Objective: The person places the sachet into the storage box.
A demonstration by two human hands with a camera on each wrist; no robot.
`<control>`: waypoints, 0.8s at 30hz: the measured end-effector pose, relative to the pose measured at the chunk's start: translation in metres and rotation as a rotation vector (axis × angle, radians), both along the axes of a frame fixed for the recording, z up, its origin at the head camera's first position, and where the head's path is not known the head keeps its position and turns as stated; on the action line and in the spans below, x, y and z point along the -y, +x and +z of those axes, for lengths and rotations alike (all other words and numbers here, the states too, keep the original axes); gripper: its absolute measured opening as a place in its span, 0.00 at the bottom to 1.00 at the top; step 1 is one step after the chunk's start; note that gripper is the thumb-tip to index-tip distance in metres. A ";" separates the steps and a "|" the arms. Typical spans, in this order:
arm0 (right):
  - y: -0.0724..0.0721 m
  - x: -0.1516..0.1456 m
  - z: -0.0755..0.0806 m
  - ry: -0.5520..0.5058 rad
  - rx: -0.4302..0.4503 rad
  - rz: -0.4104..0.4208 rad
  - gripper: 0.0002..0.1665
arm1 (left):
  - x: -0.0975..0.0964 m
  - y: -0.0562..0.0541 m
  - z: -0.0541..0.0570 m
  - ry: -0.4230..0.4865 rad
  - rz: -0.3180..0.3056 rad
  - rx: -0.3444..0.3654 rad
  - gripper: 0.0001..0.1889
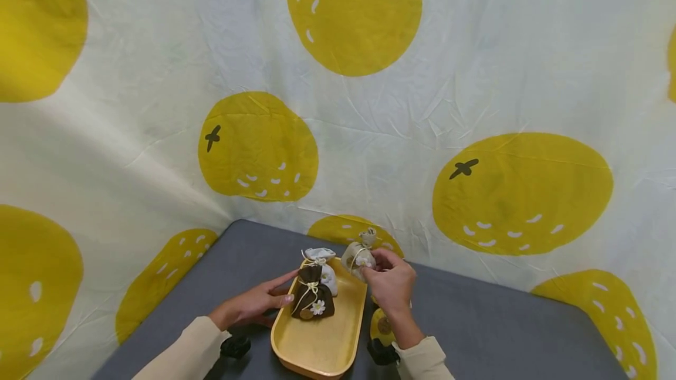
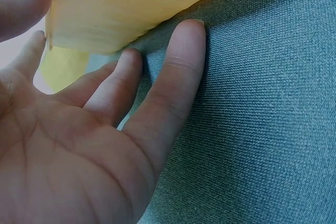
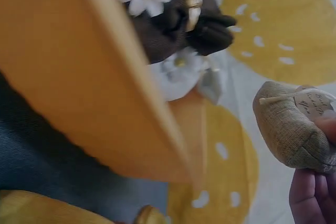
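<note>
A yellow tray (image 1: 317, 348) with rounded corners rests on the grey surface. Inside, at its left side, stands a dark brown drawstring pouch (image 1: 313, 298) with a white flower and a pale cord bow. Behind it leans a white drawstring pouch (image 1: 328, 279). My left hand (image 1: 259, 304) holds the tray's left rim, thumb over the edge and fingers stretched along the outer side. Above the tray's far right corner, my right hand (image 1: 392, 280) pinches a beige linen drawstring pouch (image 1: 358, 258) between thumb and fingers. A printed tag (image 3: 313, 103) hangs on that pouch.
Partly under my right wrist, a yellow rounded thing (image 1: 381, 326) with a brown round patch lies right of the tray. A white cloth (image 1: 364, 163) printed with large yellow fruit hangs behind and left of the grey surface (image 1: 491, 333).
</note>
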State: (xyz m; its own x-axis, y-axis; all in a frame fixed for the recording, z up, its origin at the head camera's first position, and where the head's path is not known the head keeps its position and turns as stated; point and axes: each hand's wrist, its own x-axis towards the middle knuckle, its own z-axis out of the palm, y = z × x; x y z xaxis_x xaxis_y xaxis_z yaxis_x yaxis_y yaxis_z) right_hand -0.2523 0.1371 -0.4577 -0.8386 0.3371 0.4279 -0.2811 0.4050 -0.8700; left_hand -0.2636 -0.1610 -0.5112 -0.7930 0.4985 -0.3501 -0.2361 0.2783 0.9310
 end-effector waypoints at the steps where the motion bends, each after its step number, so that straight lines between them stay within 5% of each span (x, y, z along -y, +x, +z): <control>1: -0.002 0.000 -0.003 0.007 0.002 -0.003 0.16 | 0.000 0.000 0.000 0.000 0.000 -0.002 0.42; 24: -0.021 0.014 -0.045 0.237 -0.039 -0.107 0.11 | 0.002 0.001 -0.006 0.004 0.011 -0.015 0.41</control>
State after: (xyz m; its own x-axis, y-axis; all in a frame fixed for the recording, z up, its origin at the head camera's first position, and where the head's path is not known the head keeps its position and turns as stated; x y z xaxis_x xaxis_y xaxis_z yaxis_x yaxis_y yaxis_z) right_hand -0.2733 0.1232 -0.5031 -0.7849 0.3094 0.5368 -0.2571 0.6256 -0.7366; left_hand -0.2627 -0.1627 -0.5172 -0.8036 0.4914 -0.3357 -0.2248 0.2717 0.9358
